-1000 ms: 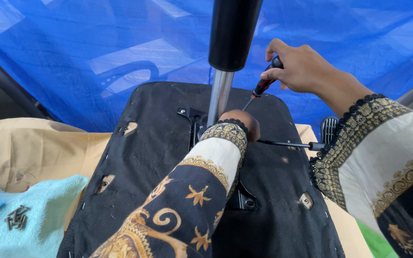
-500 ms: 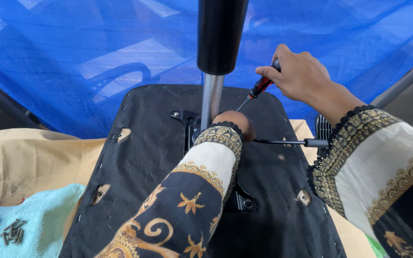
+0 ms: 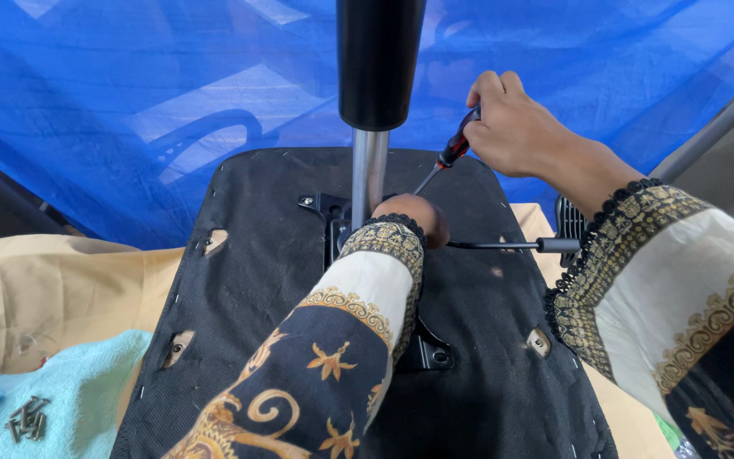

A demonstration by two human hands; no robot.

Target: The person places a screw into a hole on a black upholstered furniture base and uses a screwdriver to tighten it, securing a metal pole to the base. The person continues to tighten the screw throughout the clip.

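A black seat base (image 3: 239, 280) lies upside down, its column (image 3: 375, 102) rising from the centre. The right hand (image 3: 516, 127) grips a screwdriver (image 3: 448, 157) angled toward the mount. The left hand (image 3: 409, 217) rests there; its grip cannot be told. Screws (image 3: 27, 418) lie on a towel (image 3: 78, 391).

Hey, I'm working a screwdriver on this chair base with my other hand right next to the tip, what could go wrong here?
The screwdriver comes in at a slant; if it slips, its tip could jab the left hand resting by the metal column. The right hand grips high on the handle, so control may be weak. The loose screws on the light blue towel might roll off.
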